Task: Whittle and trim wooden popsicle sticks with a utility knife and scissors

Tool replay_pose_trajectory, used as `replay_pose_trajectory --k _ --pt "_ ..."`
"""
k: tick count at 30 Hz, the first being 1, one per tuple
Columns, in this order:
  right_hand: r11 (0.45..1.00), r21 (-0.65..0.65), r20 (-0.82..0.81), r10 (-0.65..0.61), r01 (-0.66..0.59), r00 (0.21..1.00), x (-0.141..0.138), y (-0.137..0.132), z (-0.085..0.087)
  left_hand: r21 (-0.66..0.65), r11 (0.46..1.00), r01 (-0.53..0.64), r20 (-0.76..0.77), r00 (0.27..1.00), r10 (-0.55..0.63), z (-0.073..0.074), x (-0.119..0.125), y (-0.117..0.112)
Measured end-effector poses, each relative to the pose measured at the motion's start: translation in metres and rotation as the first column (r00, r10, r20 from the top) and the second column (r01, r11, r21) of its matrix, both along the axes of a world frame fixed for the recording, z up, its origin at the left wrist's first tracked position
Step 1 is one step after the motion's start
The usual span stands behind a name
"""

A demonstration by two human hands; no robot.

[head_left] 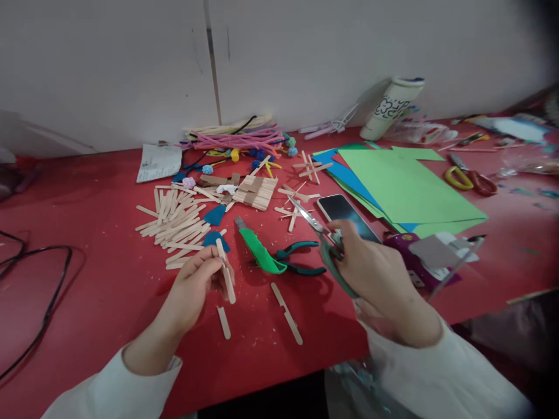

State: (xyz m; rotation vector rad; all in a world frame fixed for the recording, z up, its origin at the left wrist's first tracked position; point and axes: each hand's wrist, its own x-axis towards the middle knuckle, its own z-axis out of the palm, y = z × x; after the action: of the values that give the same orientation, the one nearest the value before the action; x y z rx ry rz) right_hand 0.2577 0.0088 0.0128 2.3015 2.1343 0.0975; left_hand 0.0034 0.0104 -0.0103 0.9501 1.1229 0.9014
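Gripping one notched stick (pixel 229 283), left hand (pixel 195 281); one pair of scissors (pixel 308 218), right hand (pixel 373 265); one second stick (pixel 291 324) lies between.

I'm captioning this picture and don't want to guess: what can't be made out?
All in the head view:
Scissors: finger loops partly covered by the right hand.
Smartphone: near end partly hidden by that hand.
Pliers: head mostly hidden by the green utility knife.
Paper note: writing too small and blurred to read.
Black cable: cut off by the left edge.
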Motion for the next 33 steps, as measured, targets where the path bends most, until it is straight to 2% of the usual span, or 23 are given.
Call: replay_pose_trajectory --k 2,4,9,14,18,22,26,29,33 --pt "0.998 -0.051 -0.003 0.029 -0.029 1.000 -0.005 0.013 0.005 -0.014 1.000 0.004 0.028 1.000 -0.003 0.000 0.001 0.000" --pt "0.989 -0.084 -0.044 0.115 -0.118 0.992 -0.008 0.024 0.007 -0.024 1.000 -0.009 0.019 1.000 0.010 0.000 0.002 -0.001" --pt "0.958 -0.083 -0.106 0.267 -0.276 0.958 -0.009 0.040 0.007 0.003 0.999 -0.046 -0.013 0.999 0.046 -0.003 0.002 -0.001" --pt "0.954 -0.061 -0.132 0.282 -0.292 0.950 -0.008 0.045 -0.004 -0.003 0.999 -0.034 -0.004 0.999 0.034 -0.005 0.003 0.000" --pt "0.925 -0.095 -0.186 0.346 -0.367 0.920 -0.004 0.043 -0.013 -0.025 1.000 -0.011 0.004 1.000 0.011 -0.004 0.005 -0.002" --pt "0.942 0.015 -0.183 0.332 -0.335 0.925 -0.006 0.042 -0.018 -0.039 0.999 -0.005 0.002 1.000 0.005 -0.004 0.006 -0.003" --pt "0.931 0.166 -0.207 0.356 -0.326 0.911 -0.022 0.043 -0.019 -0.095 0.995 -0.020 0.031 0.999 0.023 -0.004 0.007 -0.002" --pt "0.898 0.147 -0.275 0.440 -0.415 0.855 -0.039 0.045 -0.025 -0.119 0.992 -0.034 0.027 0.999 0.038 -0.003 0.008 -0.002" --pt "0.884 0.095 -0.339 0.461 -0.458 0.820 -0.053 0.049 -0.038 -0.099 0.995 0.000 -0.022 1.000 -0.003 -0.004 0.008 -0.003"
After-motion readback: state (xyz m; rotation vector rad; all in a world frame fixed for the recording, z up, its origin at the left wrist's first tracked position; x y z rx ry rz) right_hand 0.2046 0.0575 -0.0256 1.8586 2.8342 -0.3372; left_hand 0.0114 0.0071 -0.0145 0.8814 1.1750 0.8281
